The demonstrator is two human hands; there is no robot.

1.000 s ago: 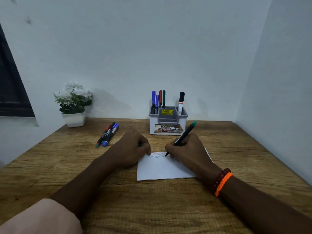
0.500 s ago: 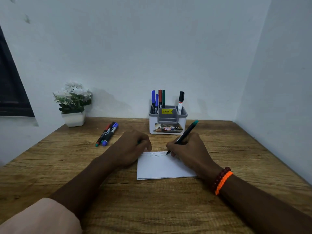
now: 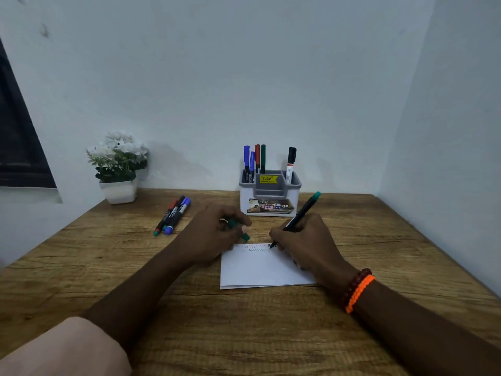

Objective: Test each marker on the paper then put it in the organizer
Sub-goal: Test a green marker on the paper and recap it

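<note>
My right hand [image 3: 306, 240] grips a black marker with a green end [image 3: 302, 213], its tip touching the top edge of the white paper [image 3: 260, 270] beside rows of zigzag marks. My left hand [image 3: 214, 234] rests at the paper's upper left corner and holds the marker's green cap [image 3: 238, 229] in its curled fingers. Behind the paper stands the grey and white organizer [image 3: 271, 196], with several markers upright in it. Three capped markers [image 3: 173, 215] lie on the table to the left.
A white pot of white flowers [image 3: 118, 169] stands at the back left corner of the wooden table [image 3: 244, 335]. Walls close the table at the back and right. A dark window frame [image 3: 16, 137] is at the far left.
The marker tip has moved a little right along the paper's top edge, extending the zigzag line. My left hand has turned slightly, so the green cap now shows in its fingers.
</note>
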